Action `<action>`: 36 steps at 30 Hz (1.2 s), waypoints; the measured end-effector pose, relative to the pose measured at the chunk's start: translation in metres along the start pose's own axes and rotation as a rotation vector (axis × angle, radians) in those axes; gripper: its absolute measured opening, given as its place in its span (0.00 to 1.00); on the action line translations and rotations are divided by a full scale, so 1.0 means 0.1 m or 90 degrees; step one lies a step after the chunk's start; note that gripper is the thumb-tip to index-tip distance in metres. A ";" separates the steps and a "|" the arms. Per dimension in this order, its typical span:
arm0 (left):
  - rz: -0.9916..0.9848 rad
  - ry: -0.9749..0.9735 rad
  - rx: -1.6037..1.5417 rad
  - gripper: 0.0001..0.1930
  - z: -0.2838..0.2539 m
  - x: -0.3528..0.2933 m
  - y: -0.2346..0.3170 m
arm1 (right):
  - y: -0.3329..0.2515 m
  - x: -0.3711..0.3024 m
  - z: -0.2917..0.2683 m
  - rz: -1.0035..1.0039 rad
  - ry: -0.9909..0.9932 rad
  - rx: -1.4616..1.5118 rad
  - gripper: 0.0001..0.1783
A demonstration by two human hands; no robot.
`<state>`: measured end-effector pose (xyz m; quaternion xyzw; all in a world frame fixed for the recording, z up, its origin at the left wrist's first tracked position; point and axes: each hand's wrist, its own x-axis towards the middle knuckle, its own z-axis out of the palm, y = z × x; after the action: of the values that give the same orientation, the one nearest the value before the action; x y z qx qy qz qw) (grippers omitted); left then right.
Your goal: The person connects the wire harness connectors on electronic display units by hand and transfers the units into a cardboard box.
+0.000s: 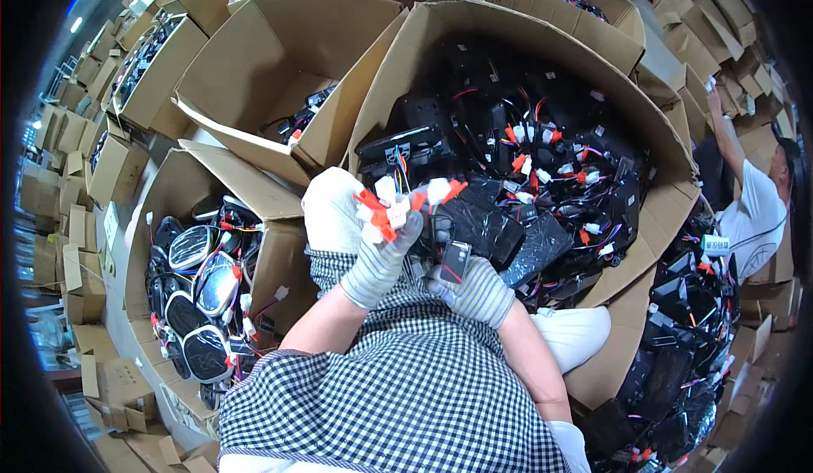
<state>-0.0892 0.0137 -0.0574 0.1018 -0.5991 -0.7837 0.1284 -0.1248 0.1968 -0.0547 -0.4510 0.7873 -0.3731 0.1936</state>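
Note:
My left hand (pixel 378 265), in a grey-striped white glove, is closed round a bunch of white plug connectors (pixel 398 212) with orange-red tabs. Thin coloured wires (pixel 400 164) rise behind the bunch. Just to its right, my gloved right hand (pixel 481 293) grips a small black rectangular device (pixel 455 261) with a red line and pale marks on its face. Dark cable seems to run between the hands, but its path is partly hidden. Both hands are above my lap, at the near side of a large carton (pixel 377 92) heaped with black devices (pixel 487 219) and wired connectors.
At left, a carton (pixel 140 278) holds oval mirror-like parts (pixel 216 282) with wires. A carton (pixel 246 49) behind it has a few black parts. More black wired devices (pixel 669 363) lie at right. Another person (pixel 754 219) in a white top is at far right, among stacked cartons.

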 end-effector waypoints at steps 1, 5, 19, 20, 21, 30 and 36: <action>-0.003 0.003 0.001 0.15 0.01 0.01 0.03 | 0.00 -0.02 0.01 0.021 -0.022 -0.005 0.13; 0.018 -0.078 0.025 0.17 0.02 0.01 0.11 | 0.21 -0.16 -0.13 -0.293 0.041 -0.201 0.05; -0.007 -0.189 0.321 0.08 -0.17 -0.16 -0.26 | -0.13 -0.07 -0.64 0.181 -0.029 0.367 0.17; -0.010 -0.189 0.320 0.08 -0.14 -0.16 -0.13 | -0.09 -0.05 -0.73 0.151 -0.110 0.364 0.16; 0.115 -0.304 0.399 0.10 -0.13 -0.14 0.00 | -0.05 -0.06 -0.73 0.189 -0.178 0.406 0.16; -0.007 -0.386 0.262 0.24 -0.25 -0.28 -0.06 | 0.19 -0.21 -0.13 0.191 -0.159 0.416 0.21; 0.005 -0.389 0.412 0.16 -0.34 -0.29 -0.09 | 0.04 -0.24 0.10 0.195 0.032 0.535 0.19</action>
<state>-0.0522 -0.0056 -0.0752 -0.1017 -0.8243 -0.5496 -0.0896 -0.1084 0.2141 -0.0650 -0.2021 0.6298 -0.6383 0.3938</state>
